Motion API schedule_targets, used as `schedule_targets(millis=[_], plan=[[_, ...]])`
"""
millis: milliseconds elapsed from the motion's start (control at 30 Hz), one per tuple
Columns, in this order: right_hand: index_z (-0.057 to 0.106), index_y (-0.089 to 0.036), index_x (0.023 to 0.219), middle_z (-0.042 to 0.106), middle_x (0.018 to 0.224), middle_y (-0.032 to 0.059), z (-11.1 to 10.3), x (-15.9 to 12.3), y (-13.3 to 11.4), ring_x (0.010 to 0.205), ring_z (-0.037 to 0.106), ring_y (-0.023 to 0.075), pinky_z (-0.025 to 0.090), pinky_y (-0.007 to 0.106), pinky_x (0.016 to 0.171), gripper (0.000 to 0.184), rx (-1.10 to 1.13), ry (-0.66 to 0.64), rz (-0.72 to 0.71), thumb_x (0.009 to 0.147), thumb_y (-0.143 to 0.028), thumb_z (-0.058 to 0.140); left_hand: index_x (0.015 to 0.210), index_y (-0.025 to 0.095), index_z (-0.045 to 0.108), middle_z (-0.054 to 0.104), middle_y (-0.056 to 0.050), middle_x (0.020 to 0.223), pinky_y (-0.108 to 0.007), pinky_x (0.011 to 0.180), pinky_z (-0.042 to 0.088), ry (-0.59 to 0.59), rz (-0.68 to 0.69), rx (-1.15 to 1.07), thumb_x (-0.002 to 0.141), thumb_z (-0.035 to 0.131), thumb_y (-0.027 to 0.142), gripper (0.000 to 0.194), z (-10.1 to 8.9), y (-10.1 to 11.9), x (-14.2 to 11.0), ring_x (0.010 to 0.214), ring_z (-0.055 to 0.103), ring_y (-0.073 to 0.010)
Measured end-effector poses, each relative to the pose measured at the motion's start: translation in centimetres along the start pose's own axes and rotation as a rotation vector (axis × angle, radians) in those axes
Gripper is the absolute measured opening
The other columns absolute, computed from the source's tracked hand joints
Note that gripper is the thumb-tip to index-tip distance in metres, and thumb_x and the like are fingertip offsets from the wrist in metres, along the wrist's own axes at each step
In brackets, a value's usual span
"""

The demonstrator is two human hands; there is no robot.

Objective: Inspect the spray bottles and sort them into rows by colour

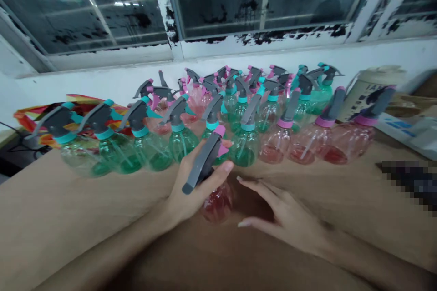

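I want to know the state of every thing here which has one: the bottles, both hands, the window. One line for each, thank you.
Left hand: closed around the pink bottle's neck.
Right hand: open, beside it, not holding anything.
Pink bottle: sprayer on top, collar hidden.
Front-row green bottles: standing, sprayers fitted.
Front-row pink bottles: standing, sprayers fitted, liquid low.
Window: dark panes; shut or not, I cannot tell.
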State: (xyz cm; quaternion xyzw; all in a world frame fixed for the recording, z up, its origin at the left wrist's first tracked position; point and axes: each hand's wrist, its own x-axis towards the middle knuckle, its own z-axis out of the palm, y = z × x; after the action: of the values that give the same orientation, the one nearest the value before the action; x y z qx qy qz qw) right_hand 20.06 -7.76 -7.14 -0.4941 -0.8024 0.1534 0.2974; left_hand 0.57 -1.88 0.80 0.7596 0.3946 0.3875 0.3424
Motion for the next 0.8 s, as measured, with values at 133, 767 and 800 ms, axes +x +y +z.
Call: schedule_targets(millis=[133,767,800], plan=[[0.036,-0.021,0.132,0.056,0.126,0.0111,-0.5,0.7,-3.0,0.112,0.055,0.0275,0.048,0.044,0.088,0.078,0.052,0.050,0.039,0.070,-0.059,0.063,0.114,0.026,0.052,0.065,-0.003,0.103,-0.033,0.073,0.053,-0.029,0.011,-0.043,0.080,0.060,0.030,0.035,1.0,0.3,-0.4,0.087,0.063,-0.0214],[0.056,-0.022,0.105,0.069,0.097,0.0077,-13.6,-10.3,4.0,0.083,0.065,0.0260,0.051,0.037,0.069,0.043,-0.250,0.388,0.353,0.075,-0.053,0.059,0.139,0.022,0.015,0.027,-0.014,0.147,-0.053,0.109,0.025,-0.508,0.207,0.125,0.073,0.067,0.041,0.086,10.3,1.2,-1.7,0.134,0.027,-0.0310],[0.057,-0.019,0.105,0.069,0.096,0.0098,-15.3,-11.0,5.3,0.083,0.065,0.0261,0.050,0.037,0.071,0.045,-0.291,0.443,0.381,0.076,-0.054,0.057,0.138,0.023,0.017,0.029,-0.014,0.146,-0.053,0.109,0.025,-0.517,0.205,0.142,0.074,0.066,0.038,0.082,10.6,0.8,-1.9,0.133,0.028,-0.0306]])
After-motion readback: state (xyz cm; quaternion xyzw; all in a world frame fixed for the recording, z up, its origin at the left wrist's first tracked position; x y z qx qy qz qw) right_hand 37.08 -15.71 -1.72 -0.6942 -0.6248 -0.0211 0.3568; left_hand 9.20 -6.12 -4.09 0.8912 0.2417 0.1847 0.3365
